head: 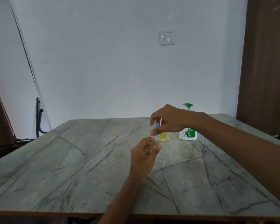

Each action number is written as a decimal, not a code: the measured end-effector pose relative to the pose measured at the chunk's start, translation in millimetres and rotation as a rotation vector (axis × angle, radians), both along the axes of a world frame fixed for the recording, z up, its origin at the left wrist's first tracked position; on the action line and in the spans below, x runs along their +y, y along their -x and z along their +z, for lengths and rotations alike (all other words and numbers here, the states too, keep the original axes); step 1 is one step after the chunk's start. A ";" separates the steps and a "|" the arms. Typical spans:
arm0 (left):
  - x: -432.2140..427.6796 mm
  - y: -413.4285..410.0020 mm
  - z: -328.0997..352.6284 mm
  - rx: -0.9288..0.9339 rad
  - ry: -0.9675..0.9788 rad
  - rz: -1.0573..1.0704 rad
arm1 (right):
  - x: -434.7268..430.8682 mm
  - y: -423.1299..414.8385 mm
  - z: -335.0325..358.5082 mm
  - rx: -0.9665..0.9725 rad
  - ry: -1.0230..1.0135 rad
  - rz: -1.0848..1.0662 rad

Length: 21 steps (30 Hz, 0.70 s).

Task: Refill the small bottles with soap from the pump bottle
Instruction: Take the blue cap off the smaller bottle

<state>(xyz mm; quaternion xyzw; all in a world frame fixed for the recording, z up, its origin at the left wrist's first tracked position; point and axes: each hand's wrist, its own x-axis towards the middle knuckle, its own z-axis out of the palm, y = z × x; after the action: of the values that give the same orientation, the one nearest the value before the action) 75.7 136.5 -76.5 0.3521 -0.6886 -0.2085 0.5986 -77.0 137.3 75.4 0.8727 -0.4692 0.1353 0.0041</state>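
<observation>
Fingers (152, 121) of the right hand (170, 120) are curling down and pinching the blue cap (156, 126) from above, thumb and fingertips closing round it on either side; the left hand (144, 152) is coming up from below and gripping the small clear bottle (157, 138) round its lower body, fingers wrapped and hiding most of it; both hands are holding that bottle upright in the air above the table (71, 159), out toward the far middle of the top, and the cap is sitting on the bottle's neck; the clear wall showing between the two hands is looking see-through, and whether any soap is lying inside I cannot tell, because motion blur is smearing it. Just behind, a small yellow bottle (163, 136) is standing upright on the table, its top hidden behind the right hand, yellow all the way down, though whether that is liquid or tinted plastic I cannot tell; right beside it the pump bottle (188, 135) is standing upright near the far edge, white and opaque with a green label, so its fill level is staying hidden; its green pump head (187, 105) is poking up above the right wrist. Over on the pale wall a switch plate (166, 38) is showing.
</observation>
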 end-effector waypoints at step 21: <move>0.9 -0.4 -4.2 -0.005 -0.035 0.048 | 0.9 -0.6 0.7 0.039 -0.020 0.045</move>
<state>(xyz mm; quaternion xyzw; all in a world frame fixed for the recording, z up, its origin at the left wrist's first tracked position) 76.1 137.3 -80.7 0.3793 -0.6779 -0.2052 0.5953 -76.5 138.2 76.1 0.8855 -0.4507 0.1135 0.0014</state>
